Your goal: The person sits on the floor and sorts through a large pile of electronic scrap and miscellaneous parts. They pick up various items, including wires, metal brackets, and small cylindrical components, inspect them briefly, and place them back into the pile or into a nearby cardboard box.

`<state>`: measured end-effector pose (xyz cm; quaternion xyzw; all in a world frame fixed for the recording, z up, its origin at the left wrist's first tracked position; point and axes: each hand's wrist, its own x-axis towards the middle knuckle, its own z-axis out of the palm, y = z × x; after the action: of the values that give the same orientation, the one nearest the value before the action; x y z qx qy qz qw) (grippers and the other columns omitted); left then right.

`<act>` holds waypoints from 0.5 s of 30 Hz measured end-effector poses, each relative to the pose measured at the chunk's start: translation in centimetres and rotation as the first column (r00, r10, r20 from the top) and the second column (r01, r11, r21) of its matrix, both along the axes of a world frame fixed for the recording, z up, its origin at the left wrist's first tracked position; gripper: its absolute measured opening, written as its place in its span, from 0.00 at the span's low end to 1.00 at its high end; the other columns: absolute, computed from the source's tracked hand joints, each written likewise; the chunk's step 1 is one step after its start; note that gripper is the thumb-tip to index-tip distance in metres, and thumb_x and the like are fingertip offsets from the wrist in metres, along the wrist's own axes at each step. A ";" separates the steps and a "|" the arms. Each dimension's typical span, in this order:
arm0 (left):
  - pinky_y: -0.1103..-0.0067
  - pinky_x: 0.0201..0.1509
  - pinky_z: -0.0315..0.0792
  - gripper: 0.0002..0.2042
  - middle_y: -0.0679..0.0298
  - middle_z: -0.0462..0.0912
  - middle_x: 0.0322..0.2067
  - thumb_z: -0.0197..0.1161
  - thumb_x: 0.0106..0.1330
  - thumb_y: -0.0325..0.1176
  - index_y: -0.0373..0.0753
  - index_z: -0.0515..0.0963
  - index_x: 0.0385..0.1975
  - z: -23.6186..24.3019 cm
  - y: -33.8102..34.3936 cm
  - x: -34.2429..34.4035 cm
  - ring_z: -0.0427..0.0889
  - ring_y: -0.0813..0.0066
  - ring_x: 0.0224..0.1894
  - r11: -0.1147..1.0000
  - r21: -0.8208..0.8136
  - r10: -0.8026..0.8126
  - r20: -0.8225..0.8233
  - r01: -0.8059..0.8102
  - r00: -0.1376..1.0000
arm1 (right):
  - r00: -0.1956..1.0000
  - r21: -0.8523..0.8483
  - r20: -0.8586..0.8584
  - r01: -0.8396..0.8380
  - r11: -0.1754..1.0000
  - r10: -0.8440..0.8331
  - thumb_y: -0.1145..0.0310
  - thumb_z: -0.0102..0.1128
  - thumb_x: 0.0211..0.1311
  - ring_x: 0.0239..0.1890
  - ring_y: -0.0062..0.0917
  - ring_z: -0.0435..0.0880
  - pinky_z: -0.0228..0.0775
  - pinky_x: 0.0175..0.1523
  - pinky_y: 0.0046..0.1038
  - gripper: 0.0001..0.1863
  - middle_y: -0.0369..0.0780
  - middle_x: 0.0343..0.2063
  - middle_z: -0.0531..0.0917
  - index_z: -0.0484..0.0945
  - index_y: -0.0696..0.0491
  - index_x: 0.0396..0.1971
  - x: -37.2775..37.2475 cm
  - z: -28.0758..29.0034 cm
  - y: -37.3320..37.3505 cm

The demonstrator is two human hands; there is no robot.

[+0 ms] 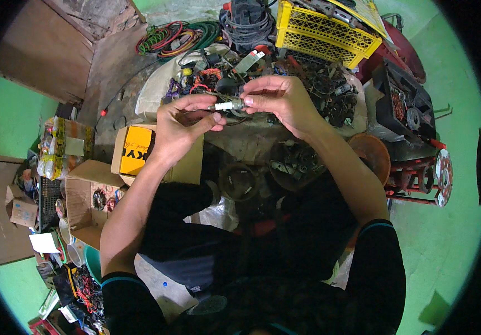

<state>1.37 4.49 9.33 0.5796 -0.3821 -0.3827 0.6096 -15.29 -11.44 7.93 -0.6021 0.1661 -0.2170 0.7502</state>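
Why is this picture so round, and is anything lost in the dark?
In the head view, the fisheye lens leaves black corners and bends straight edges; the spark plug looks well lit; the black shirt sinks into shadow, its folds hard to make out.

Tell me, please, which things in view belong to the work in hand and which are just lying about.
In hand:
- spark plug, white in the middle
- right hand, pinching its metal end
- left hand, at its other end

Apparently just lying about:
- yellow crate
- coiled hoses or cables
- yellow package in a cardboard box
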 end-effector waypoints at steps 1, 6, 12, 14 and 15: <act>0.73 0.41 0.83 0.07 0.53 0.83 0.34 0.63 0.61 0.17 0.26 0.79 0.39 0.0 0.0 0.0 0.86 0.67 0.36 0.999 0.016 -0.030 -0.024 0.030 0.999 | 1.000 -0.029 0.001 0.003 1.000 -0.003 0.78 0.65 0.58 0.38 0.26 0.85 0.79 0.46 0.27 0.12 0.44 0.37 0.84 0.80 0.63 0.42 0.1 -0.2 0.1; 0.74 0.40 0.83 0.08 0.53 0.84 0.31 0.63 0.65 0.24 0.27 0.80 0.40 -0.6 0.0 0.3 0.86 0.67 0.33 1.000 0.018 -0.017 0.010 0.017 1.000 | 1.000 -0.017 -0.017 -0.019 1.000 0.018 0.78 0.64 0.59 0.38 0.26 0.84 0.79 0.46 0.27 0.12 0.44 0.37 0.84 0.79 0.64 0.43 0.2 -0.2 0.3; 0.73 0.42 0.83 0.08 0.50 0.84 0.33 0.63 0.65 0.24 0.26 0.80 0.41 -0.4 0.1 0.4 0.86 0.65 0.35 0.999 0.044 0.014 -0.028 -0.012 1.000 | 0.987 0.098 -0.107 -0.114 0.989 0.124 0.73 0.62 0.62 0.32 0.27 0.85 0.80 0.40 0.25 0.12 0.45 0.34 0.83 0.79 0.65 0.42 0.0 0.4 0.3; 0.72 0.43 0.84 0.08 0.50 0.84 0.34 0.64 0.64 0.23 0.26 0.80 0.41 -0.3 0.1 0.4 0.86 0.64 0.36 0.999 0.040 0.018 -0.024 -0.017 1.000 | 0.980 0.131 -0.129 -0.137 0.982 0.154 0.71 0.62 0.63 0.30 0.28 0.86 0.80 0.37 0.24 0.13 0.46 0.32 0.83 0.79 0.65 0.41 0.0 0.5 0.2; 0.72 0.44 0.84 0.08 0.50 0.84 0.34 0.64 0.64 0.22 0.26 0.80 0.41 -0.4 0.1 0.4 0.86 0.64 0.37 1.000 0.023 0.020 -0.012 -0.020 1.000 | 0.978 0.137 -0.126 -0.147 0.980 0.165 0.71 0.62 0.63 0.30 0.29 0.86 0.80 0.36 0.24 0.13 0.46 0.32 0.83 0.79 0.65 0.41 0.0 0.5 0.1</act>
<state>1.77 4.55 8.93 0.5881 -0.3682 -0.3846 0.6088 -15.29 -11.34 8.40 -0.5778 0.1828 -0.1046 0.7885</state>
